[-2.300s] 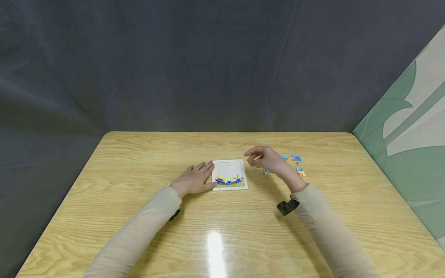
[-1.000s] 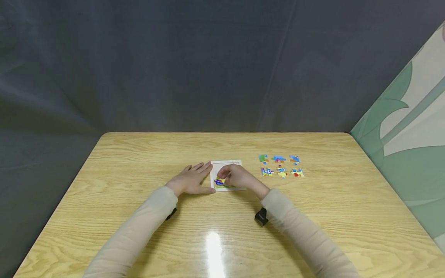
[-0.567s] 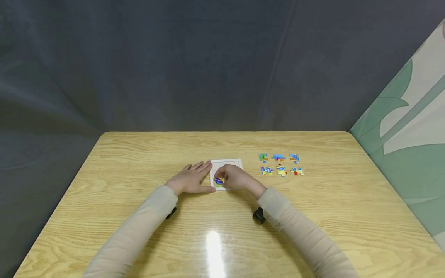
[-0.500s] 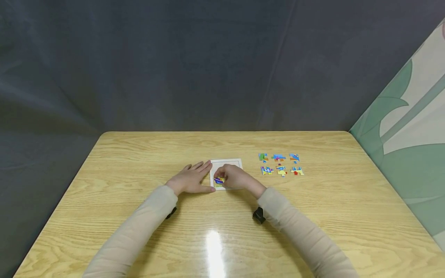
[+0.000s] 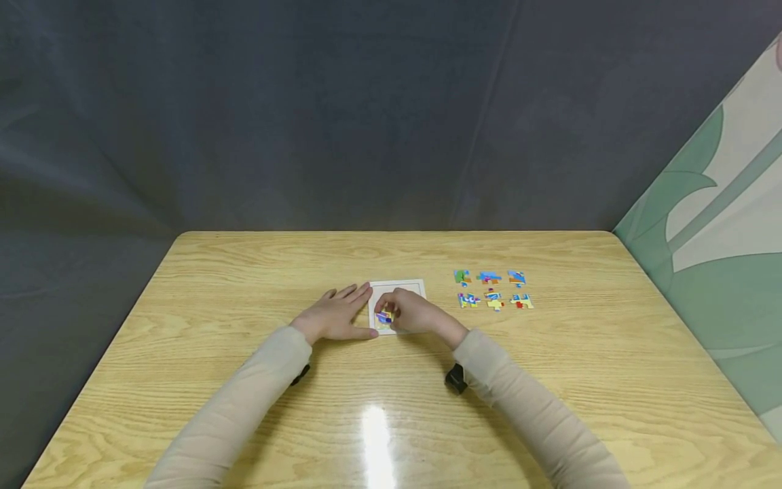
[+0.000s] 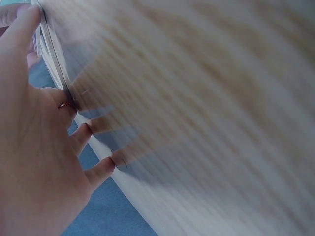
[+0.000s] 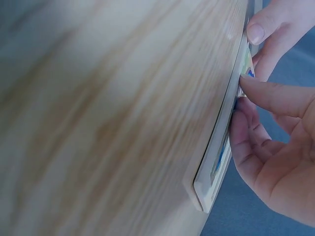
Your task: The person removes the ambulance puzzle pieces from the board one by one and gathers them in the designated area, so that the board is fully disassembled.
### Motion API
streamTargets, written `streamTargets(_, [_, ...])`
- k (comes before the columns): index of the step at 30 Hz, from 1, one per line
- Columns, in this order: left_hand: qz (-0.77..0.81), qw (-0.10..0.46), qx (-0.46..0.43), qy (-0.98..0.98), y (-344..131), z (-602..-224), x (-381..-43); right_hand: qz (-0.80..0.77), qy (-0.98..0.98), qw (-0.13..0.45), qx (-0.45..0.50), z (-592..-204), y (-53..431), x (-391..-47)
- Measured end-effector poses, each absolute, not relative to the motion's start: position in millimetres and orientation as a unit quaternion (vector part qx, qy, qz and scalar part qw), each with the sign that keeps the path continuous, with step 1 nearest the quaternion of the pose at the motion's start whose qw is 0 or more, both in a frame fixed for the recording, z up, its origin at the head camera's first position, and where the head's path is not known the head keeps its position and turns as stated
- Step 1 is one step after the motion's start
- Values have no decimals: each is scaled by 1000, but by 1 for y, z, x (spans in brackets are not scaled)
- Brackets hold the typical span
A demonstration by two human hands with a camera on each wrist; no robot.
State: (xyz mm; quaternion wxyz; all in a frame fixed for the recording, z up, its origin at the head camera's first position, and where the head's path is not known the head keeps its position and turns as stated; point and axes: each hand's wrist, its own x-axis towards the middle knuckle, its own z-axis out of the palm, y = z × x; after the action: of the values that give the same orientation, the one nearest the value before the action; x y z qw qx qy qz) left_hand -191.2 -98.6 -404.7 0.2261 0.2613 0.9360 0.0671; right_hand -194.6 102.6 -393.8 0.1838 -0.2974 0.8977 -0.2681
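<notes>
Head — 2 hands (image 5: 334, 318) (image 5: 417, 313), 1 tray (image 5: 397, 282) — 6 loose pieces (image 5: 490, 278)

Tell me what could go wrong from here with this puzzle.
The right hand has its fingers curled over the placed pieces in the near left corner of the frame, so it might knock them out of line. The frame could slide if the left hand, touching its left edge, lifts away. The six loose pieces lie to the right, so a careless swing of the right hand could scatter them.
</notes>
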Motion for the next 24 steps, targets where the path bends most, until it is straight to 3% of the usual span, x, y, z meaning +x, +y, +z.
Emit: streamTargets(24, [81, 218, 266, 936, -98, -403, -190, -306, 899, 153, -273, -391, 102, -192])
